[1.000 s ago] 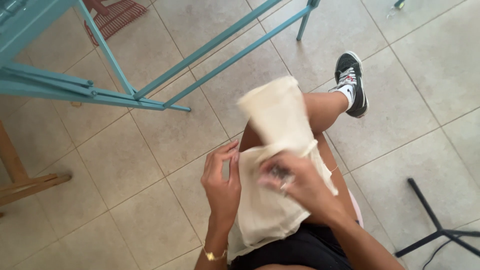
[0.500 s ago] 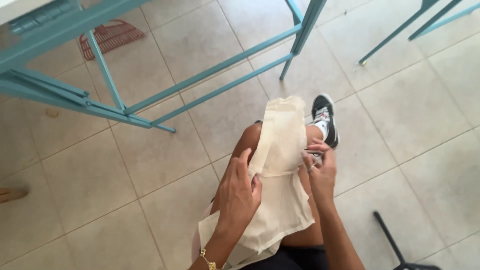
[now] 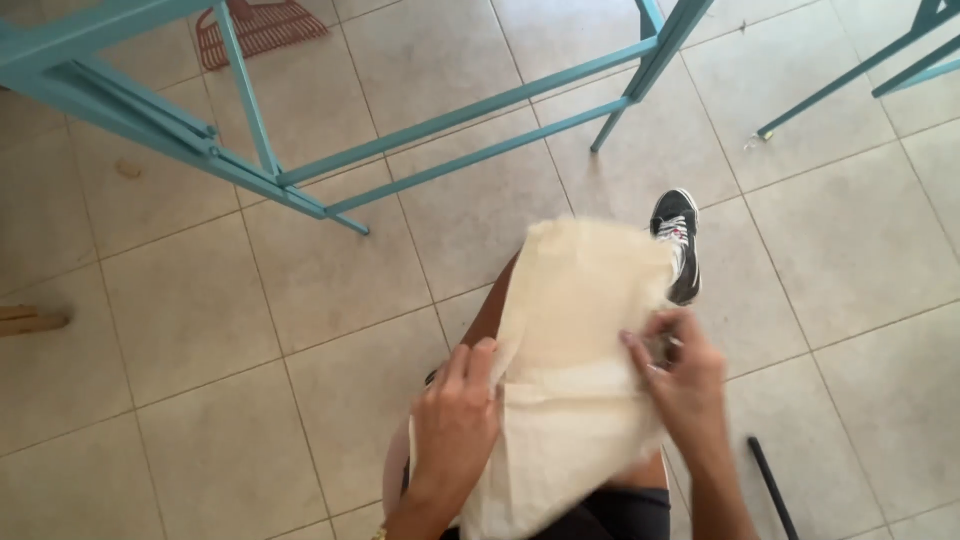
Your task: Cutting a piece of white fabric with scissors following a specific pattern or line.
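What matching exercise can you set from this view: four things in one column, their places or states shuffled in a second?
1. cream cloth
2. black-and-white sneaker
3. turquoise metal frame
4. red woven mat

A. at the top edge, behind the frame
B. draped over the lap, both hands on it
C. standing on the tiles, upper part
D. just beyond the cloth's far edge

Pairs: 1-B, 2-D, 3-C, 4-A

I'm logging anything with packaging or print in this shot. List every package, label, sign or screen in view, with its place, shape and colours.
None in view: no package, label, sign or screen.
Cloth: plain cream fabric over the lap, no print or tag visible, held at its edges by the left hand and right hand.
Shoe: black with white laces, on the tiled floor; any marking too small to tell.
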